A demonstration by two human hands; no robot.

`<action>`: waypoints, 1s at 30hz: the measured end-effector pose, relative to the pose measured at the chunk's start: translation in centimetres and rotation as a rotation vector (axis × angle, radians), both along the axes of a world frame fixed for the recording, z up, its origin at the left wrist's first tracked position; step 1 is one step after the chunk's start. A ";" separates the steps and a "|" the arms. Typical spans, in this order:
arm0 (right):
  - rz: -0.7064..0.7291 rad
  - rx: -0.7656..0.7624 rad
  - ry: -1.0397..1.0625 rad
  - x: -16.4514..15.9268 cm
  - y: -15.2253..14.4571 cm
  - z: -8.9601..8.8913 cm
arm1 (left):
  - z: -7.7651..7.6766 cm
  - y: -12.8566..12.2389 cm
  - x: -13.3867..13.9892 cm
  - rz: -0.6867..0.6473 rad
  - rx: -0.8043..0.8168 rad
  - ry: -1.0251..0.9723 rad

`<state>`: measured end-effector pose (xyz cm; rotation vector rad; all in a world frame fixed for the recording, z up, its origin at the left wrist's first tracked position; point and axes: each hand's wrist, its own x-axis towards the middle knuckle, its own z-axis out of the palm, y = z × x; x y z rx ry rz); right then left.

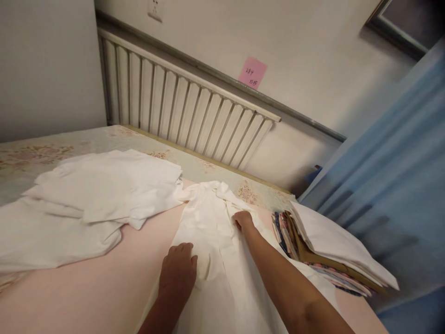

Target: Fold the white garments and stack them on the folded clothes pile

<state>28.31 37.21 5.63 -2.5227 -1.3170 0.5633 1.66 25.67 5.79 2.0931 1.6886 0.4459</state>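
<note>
A white garment [212,232] lies spread over a pink cloth [146,253], its far end bunched and creased; I cannot tell its exact kind. My left hand [178,269] rests on the garment's left side, fingers extended and thumb apart, gripping nothing. Farther out, near the bunched end, my right hand [244,221] has its fingers curled and pinched on the white fabric. My right forearm crosses over the right part of the garment and hides some of it.
At left lies a loose pile of white cloth [104,185]. A folded stack [337,246], white on top with brown and patterned layers below, sits at right. Beneath is a floral cover [215,169]. Behind are a radiator [181,104] and a blue curtain [389,171].
</note>
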 end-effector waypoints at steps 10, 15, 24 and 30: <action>-0.073 0.169 0.104 1.3 0.0 -2.2 | -0.2 0.0 0.0 0.007 0.000 -0.002; -0.071 0.287 0.086 2.3 -0.4 -2.6 | 0.0 -0.1 0.0 0.011 0.009 0.003; -0.052 0.363 -0.034 3.0 -0.6 -2.9 | 0.2 -0.2 -0.1 -0.005 0.004 0.007; -0.014 0.393 -0.087 2.8 -1.0 -3.3 | 0.3 -0.2 -0.1 -0.001 -0.005 0.008</action>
